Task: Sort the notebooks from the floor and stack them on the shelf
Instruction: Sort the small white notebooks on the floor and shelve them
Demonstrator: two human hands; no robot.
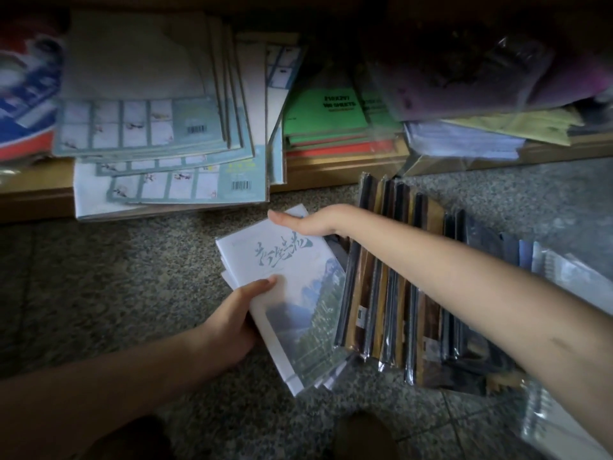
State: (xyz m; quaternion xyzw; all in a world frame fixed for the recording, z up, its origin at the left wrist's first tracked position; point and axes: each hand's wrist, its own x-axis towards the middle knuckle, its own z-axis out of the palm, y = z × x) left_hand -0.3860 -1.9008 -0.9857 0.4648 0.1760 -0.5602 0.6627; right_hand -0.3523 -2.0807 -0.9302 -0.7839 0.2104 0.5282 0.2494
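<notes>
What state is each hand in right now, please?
Left hand: holding the stack of white notebooks, thumb on top.
Right hand: open, fingers straight, touching the stack's far edge.

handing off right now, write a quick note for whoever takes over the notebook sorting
Left hand: grips the left edge of the small stack of white landscape-cover notebooks, thumb on top.
Right hand: straight fingers against that stack's far edge.
Where: black-and-brown plastic-wrapped notebooks lie fanned on the speckled grey floor, to the right of the held stack. Pale teal grid-back notebooks and green notebooks lie on the wooden shelf.
Done: those piles are shelved.
Left: shelve the held stack, then probably the wrapped ones.
</notes>
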